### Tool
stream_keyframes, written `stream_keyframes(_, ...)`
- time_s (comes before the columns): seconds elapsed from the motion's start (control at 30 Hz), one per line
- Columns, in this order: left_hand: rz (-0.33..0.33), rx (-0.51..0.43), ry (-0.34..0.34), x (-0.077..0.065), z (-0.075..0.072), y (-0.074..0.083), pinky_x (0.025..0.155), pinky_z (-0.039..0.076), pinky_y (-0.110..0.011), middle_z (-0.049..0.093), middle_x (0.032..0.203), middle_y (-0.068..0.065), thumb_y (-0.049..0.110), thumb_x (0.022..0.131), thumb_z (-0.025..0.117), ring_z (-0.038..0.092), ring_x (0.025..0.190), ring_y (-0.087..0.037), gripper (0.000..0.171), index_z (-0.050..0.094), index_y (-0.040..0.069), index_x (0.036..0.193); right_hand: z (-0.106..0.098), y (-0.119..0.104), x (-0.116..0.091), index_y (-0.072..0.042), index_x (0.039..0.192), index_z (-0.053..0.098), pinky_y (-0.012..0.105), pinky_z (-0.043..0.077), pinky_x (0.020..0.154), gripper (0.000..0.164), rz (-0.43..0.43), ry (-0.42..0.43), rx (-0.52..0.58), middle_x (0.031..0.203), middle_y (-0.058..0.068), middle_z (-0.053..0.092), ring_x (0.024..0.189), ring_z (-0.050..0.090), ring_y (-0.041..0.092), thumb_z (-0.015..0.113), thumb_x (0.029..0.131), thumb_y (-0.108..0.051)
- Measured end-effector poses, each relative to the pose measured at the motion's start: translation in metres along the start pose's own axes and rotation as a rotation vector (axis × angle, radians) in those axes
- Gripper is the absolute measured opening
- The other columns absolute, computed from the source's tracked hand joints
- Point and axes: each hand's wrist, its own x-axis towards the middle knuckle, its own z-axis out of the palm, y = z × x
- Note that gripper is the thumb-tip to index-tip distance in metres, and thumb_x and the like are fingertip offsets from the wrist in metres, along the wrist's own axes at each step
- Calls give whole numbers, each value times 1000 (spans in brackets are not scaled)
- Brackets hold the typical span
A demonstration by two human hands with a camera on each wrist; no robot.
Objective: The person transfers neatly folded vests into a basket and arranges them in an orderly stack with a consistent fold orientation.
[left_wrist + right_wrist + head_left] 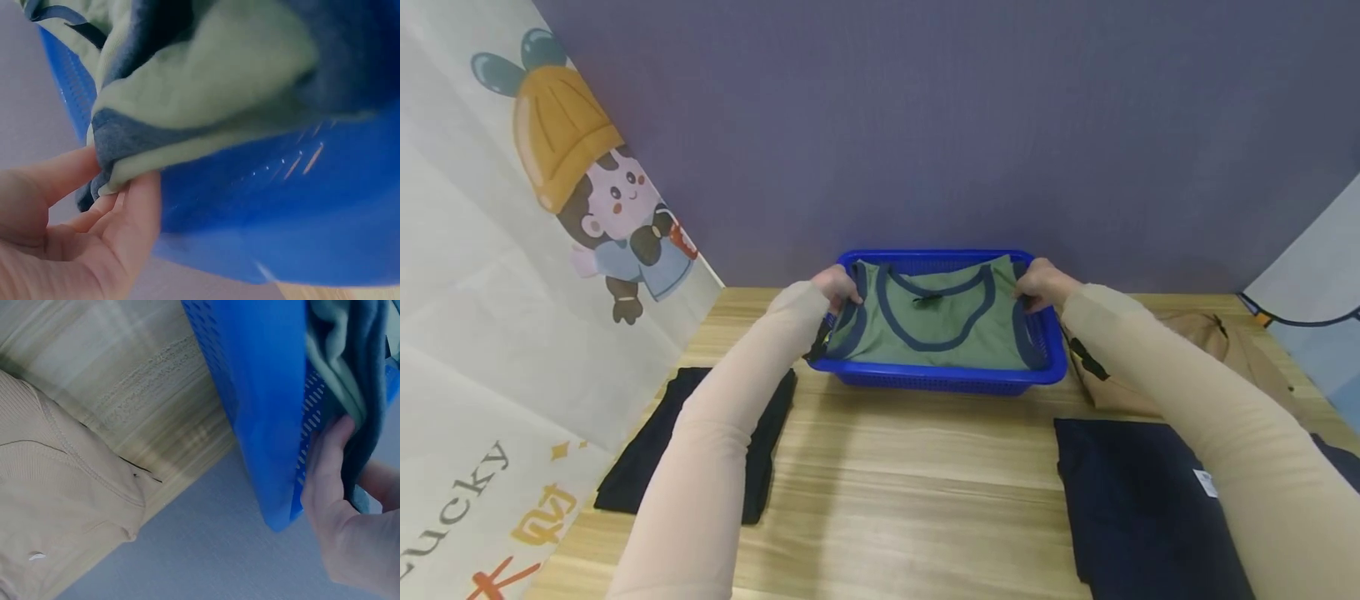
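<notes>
A green tank top (925, 321) with dark blue trim lies spread across a blue plastic basket (940, 374), neckline facing up. At the basket's far left, my left hand (837, 285) pinches one upper corner of the top between thumb and fingers. My right hand (1043, 285) pinches the opposite upper corner at the far right. In the left wrist view, the pinched cloth (131, 137) hangs over the basket's side. In the right wrist view, fingers (328, 462) reach inside the basket wall, with the cloth between them and the thumb.
Folded black cloth (767, 450) lies left on the wooden table (910, 483). Navy folded cloth (1138, 500) with a white label lies at the front right, and a tan garment (1255, 358) behind it. A grey-blue panel (940, 125) stands directly behind the basket.
</notes>
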Motion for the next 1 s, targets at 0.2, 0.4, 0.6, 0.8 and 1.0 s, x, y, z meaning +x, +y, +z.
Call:
stream_keyframes(0.2, -29, 40, 42, 143, 5, -43, 54, 52, -41, 54, 97, -18, 22, 55, 84, 60, 74, -32, 101, 22, 11, 134, 4, 3, 2, 25, 121, 28, 39, 50, 75, 45, -7, -16, 16, 115, 36, 39, 94, 55, 42, 46, 84, 8)
stream_keyframes(0.4, -54, -6, 42, 151, 9, -45, 54, 52, -42, 50, 103, -19, 17, 54, 84, 58, 77, -32, 110, 14, 15, 139, 7, 4, 4, 25, 117, 33, 36, 53, 67, 41, -8, 19, -19, 105, 33, 43, 79, 60, 37, 48, 83, 9)
stream_keyframes(0.6, -57, 53, 43, 167, 11, -49, 53, 52, -43, 52, 96, -21, 17, 52, 85, 59, 73, -33, 95, 28, 13, 127, 10, 4, 3, 25, 121, 28, 36, 53, 68, 44, -9, 9, -34, 117, 36, 37, 89, 57, 39, 45, 83, 10)
stream_keyframes(0.8, -70, 90, 19, 184, 12, -53, 52, 51, -44, 57, 90, -21, 14, 41, 87, 61, 69, -35, 86, 41, 10, 114, 10, 3, 3, 24, 122, 26, 32, 53, 63, 45, 1, 22, -60, 118, 36, 38, 62, 60, 26, 44, 83, 10)
stream_keyframes(1.0, -66, 118, 34, 156, 13, -48, 54, 52, -43, 58, 84, -21, 7, 45, 84, 61, 65, -34, 76, 42, 5, 109, 16, 7, 4, 23, 121, 29, 30, 53, 56, 49, 3, 72, -147, 120, 37, 36, 51, 59, 21, 50, 78, 13)
